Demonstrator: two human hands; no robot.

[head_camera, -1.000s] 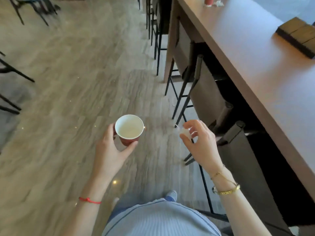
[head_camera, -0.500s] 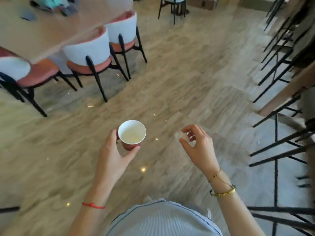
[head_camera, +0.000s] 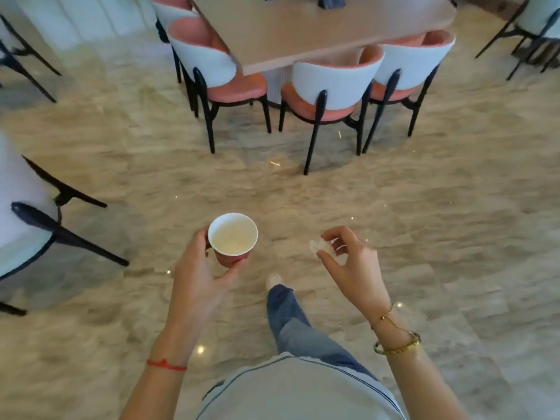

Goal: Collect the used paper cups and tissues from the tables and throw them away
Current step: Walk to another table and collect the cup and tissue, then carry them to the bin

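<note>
Head view showed the left hand with fingers curled round an upright red cup, the right hand pinching a tissue.

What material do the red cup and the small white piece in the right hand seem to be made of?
Red cup: probably paper, with a matte red outside, a plain white inside and a thin rolled rim.
White piece: likely tissue, thin and crumpled, pinched in the right hand's grip; blur leaves it uncertain.
The left hand holds the cup.
</note>
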